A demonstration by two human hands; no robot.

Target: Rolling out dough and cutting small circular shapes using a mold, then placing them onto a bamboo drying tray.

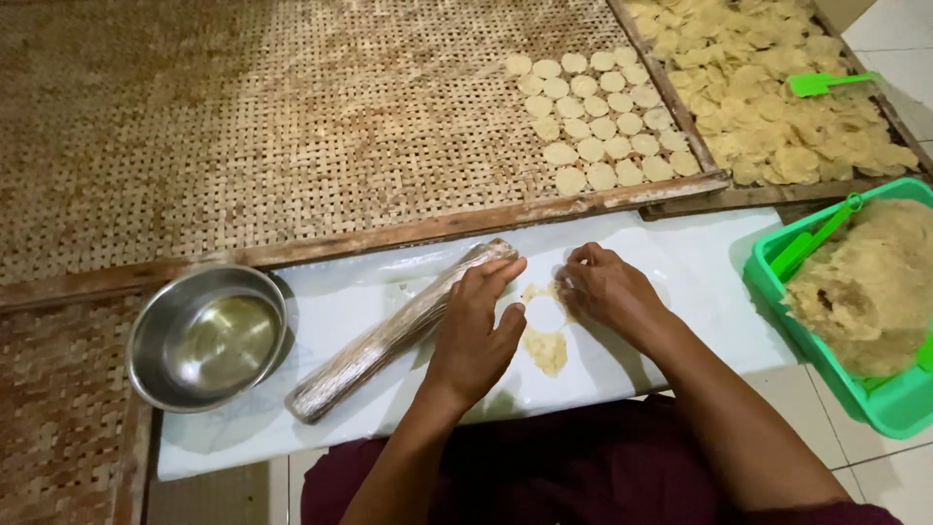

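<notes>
Both my hands are down on the white plastic-covered board [680,282] in front of me. Left hand [476,335] lies flat, fingers loosely spread, not gripping anything; its fingertips rest against the end of the plastic-wrapped rolling pin [398,331], which lies diagonal across the board. Right hand [607,292] is curled w/ fingers pinched narrow at the edge of the flattened dough sheet [546,348]. Can't tell if there's actually a bit of dough between the fingertips, they hide that spot.

The dough sheet sits btw my two hands, thin & pale yellow, w/ a clean round hole cut in the middle of it where the white board shows through.

Around it: empty steel bowl [206,335] at the left end of the board, just beside the pin. Green plastic basket [889,403] on my right holds a big lump of raw dough [870,287], w/ a green utensil [812,241] stuck in at its left edge. Up top, the woven bamboo tray [243,117] has neat rows of round dough discs [603,122] in its right corner. The next tray [680,199] over is piled w/ loose discs [777,87], a green scraper [826,83] lying on top.
</notes>
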